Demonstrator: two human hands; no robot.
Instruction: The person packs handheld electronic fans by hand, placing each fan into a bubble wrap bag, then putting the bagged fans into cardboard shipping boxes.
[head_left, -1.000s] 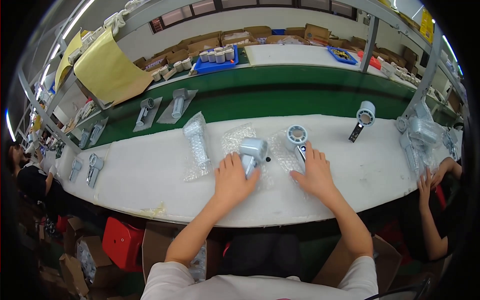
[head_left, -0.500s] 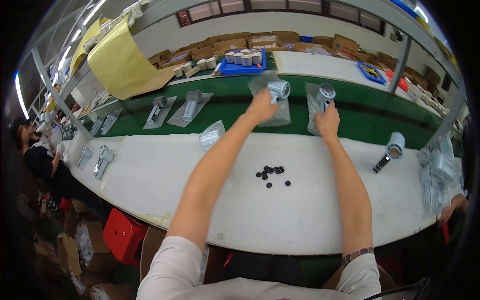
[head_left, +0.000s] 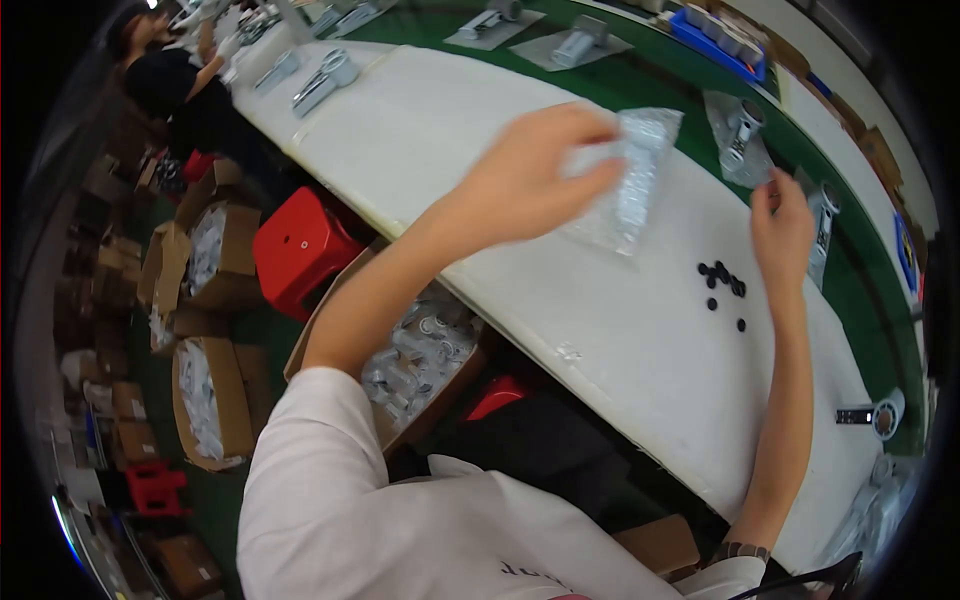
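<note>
My left hand (head_left: 550, 175), blurred by motion, reaches with thumb and fingers apart to the edge of a clear bubble-wrap pouch (head_left: 645, 175) on the white worktop. My right hand (head_left: 785, 225) is over the worktop's far edge, fingers loosely bent, with a gap at the thumb. Its fingertips are by the corner of a clear bag, on which a grey-blue handheld fan (head_left: 743, 135) lies. Just right of that hand, another handheld fan (head_left: 826, 220) rests on its bag, partly hidden. Several small black discs (head_left: 722, 275) lie loose on the worktop, left of my right forearm.
More fans on bags, such as one fan (head_left: 580, 42), line the green belt (head_left: 660, 85). A handheld fan (head_left: 880, 415) and bagged fans (head_left: 870, 510) lie at right. An open carton (head_left: 425, 355) of bagged parts and a red stool (head_left: 300, 250) stand below. A co-worker (head_left: 180, 80) works far left.
My head view has turned left and down. Both hands have come off the two fans, which now lie on their bags. My left hand has moved to the bubble-wrap pouch.
</note>
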